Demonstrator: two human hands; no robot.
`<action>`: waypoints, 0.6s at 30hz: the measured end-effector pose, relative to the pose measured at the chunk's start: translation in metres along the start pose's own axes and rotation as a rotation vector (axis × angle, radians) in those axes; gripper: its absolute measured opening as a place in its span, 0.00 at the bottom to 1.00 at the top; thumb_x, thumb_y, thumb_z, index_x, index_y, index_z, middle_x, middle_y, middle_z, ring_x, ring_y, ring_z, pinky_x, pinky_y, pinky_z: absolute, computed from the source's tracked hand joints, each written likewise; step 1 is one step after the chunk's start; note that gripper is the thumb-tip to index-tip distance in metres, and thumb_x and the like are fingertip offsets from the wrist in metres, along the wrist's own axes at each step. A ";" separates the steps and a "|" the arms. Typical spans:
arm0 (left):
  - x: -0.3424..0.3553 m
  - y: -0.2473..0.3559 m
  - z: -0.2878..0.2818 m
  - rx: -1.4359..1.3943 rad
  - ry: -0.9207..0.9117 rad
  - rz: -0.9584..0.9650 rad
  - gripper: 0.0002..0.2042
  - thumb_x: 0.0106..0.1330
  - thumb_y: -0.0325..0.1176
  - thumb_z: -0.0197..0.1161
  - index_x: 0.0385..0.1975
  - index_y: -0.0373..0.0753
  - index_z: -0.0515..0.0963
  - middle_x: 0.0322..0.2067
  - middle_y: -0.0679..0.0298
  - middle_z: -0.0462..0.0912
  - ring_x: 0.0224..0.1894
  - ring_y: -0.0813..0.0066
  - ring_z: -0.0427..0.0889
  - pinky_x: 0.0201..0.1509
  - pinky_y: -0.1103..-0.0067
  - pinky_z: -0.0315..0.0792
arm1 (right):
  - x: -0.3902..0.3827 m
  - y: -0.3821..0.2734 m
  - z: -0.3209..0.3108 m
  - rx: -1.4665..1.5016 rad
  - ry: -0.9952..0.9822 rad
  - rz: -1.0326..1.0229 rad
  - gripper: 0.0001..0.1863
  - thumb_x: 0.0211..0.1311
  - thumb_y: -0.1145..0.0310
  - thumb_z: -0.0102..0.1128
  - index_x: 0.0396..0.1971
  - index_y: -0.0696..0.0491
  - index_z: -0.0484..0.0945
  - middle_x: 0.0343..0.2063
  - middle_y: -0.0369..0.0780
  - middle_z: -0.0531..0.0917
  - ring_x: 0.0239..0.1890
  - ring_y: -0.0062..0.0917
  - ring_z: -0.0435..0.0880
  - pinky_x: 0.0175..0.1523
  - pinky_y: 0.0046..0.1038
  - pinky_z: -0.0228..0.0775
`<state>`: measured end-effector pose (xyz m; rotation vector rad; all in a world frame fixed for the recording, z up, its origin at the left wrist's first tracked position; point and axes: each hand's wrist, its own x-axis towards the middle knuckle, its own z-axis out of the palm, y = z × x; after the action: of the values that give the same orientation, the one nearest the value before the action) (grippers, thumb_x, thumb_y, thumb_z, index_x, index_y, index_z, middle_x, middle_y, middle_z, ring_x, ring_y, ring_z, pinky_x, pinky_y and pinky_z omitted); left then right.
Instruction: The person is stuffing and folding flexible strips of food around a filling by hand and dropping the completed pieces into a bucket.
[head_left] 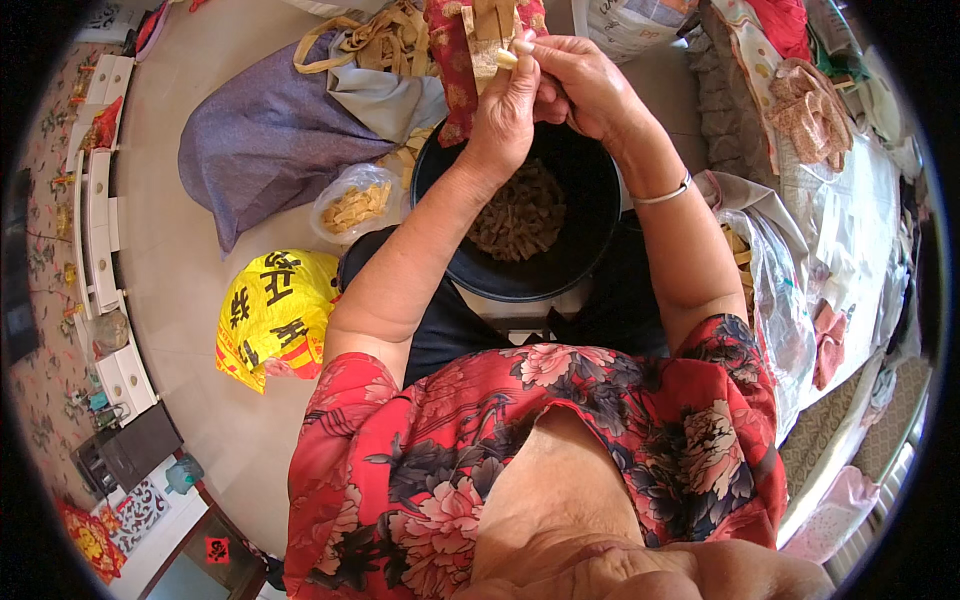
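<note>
Both hands meet above a round, dark tub, at the near end of a red patterned cushion of cloth. The left hand, its fingers curled, and the right hand, its thumb and fingers drawn together, touch or nearly touch at the fingertips. Small, smooth, pale yellowish tips show there; whether these are loose bits or finger coverings, and whether either hand grips anything, cannot be told. Flat brown strips lie just beyond the fingertips, on a pale, mottled patch upon the cushion. Beneath the hands, the tub, smooth-walled, contains a loose heap of short, flat brown pieces. To its left, a thin translucent bag holds yellowish-tan strips; near it lies a crinkled, glossy yellow bag. Farther off, long ribbon-like tan strips loop beside a matt blue-grey cloth. A narrow, metallic bangle encircles the right wrist.
</note>
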<state>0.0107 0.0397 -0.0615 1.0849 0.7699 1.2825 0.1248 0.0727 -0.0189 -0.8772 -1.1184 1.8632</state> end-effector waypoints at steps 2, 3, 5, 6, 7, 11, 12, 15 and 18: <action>-0.003 0.003 0.007 0.004 0.024 0.057 0.21 0.71 0.48 0.38 0.40 0.34 0.70 0.24 0.67 0.71 0.24 0.79 0.73 0.32 0.81 0.74 | -0.004 0.000 0.004 -0.076 0.051 -0.001 0.15 0.64 0.62 0.51 0.25 0.57 0.76 0.09 0.30 0.67 0.07 0.12 0.61 0.10 0.14 0.51; -0.004 0.005 0.009 0.006 0.037 0.086 0.21 0.71 0.48 0.38 0.42 0.35 0.69 0.24 0.68 0.70 0.24 0.80 0.72 0.32 0.81 0.74 | -0.007 -0.002 0.005 -0.111 0.047 0.012 0.14 0.64 0.62 0.51 0.25 0.57 0.76 0.09 0.30 0.68 0.07 0.12 0.61 0.10 0.14 0.51; -0.001 0.011 0.004 0.008 0.017 0.123 0.20 0.71 0.48 0.38 0.43 0.37 0.69 0.33 0.62 0.75 0.24 0.78 0.72 0.32 0.81 0.74 | -0.011 -0.007 0.007 -0.171 0.035 0.035 0.14 0.64 0.62 0.51 0.25 0.56 0.76 0.10 0.30 0.68 0.07 0.11 0.61 0.10 0.14 0.51; 0.000 0.016 0.002 -0.026 0.028 0.126 0.20 0.71 0.48 0.38 0.42 0.37 0.69 0.36 0.61 0.76 0.25 0.76 0.73 0.33 0.80 0.74 | -0.014 -0.008 0.009 -0.122 -0.003 0.020 0.13 0.63 0.62 0.52 0.25 0.56 0.76 0.11 0.29 0.69 0.09 0.11 0.62 0.13 0.13 0.52; 0.001 0.022 0.001 -0.058 0.043 0.133 0.20 0.71 0.47 0.37 0.42 0.37 0.69 0.39 0.59 0.76 0.25 0.74 0.73 0.35 0.78 0.74 | -0.015 -0.008 0.011 -0.183 -0.037 -0.001 0.13 0.63 0.63 0.52 0.25 0.55 0.76 0.12 0.29 0.70 0.10 0.10 0.63 0.13 0.12 0.53; 0.019 0.066 -0.021 -0.616 0.039 0.189 0.17 0.70 0.44 0.39 0.32 0.37 0.70 0.27 0.62 0.71 0.20 0.75 0.70 0.28 0.77 0.68 | -0.019 -0.014 0.007 -0.360 -0.166 -0.026 0.10 0.62 0.66 0.52 0.26 0.56 0.76 0.15 0.29 0.70 0.14 0.09 0.64 0.18 0.12 0.55; 0.022 0.078 -0.038 -0.666 0.008 0.205 0.18 0.71 0.45 0.38 0.29 0.40 0.69 0.22 0.65 0.67 0.20 0.76 0.68 0.30 0.75 0.67 | -0.021 -0.014 0.007 -0.401 -0.176 -0.022 0.09 0.62 0.66 0.52 0.26 0.56 0.76 0.15 0.29 0.70 0.14 0.09 0.64 0.18 0.12 0.55; 0.023 0.097 -0.053 -0.408 0.264 0.359 0.18 0.69 0.49 0.40 0.26 0.41 0.65 0.15 0.70 0.58 0.16 0.81 0.57 0.22 0.80 0.56 | -0.024 -0.015 0.016 -0.447 -0.174 -0.039 0.09 0.62 0.67 0.51 0.27 0.56 0.75 0.15 0.29 0.70 0.14 0.09 0.63 0.18 0.12 0.55; 0.023 0.094 -0.036 0.128 0.593 0.637 0.19 0.67 0.52 0.44 0.25 0.41 0.63 0.15 0.71 0.58 0.15 0.81 0.57 0.17 0.82 0.54 | -0.028 -0.019 0.029 -0.241 -0.151 -0.003 0.09 0.63 0.69 0.49 0.29 0.58 0.76 0.15 0.29 0.70 0.14 0.09 0.62 0.18 0.12 0.53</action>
<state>-0.0518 0.0642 0.0165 1.1019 0.9904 2.1805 0.1184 0.0435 0.0138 -0.8771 -1.4602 1.8418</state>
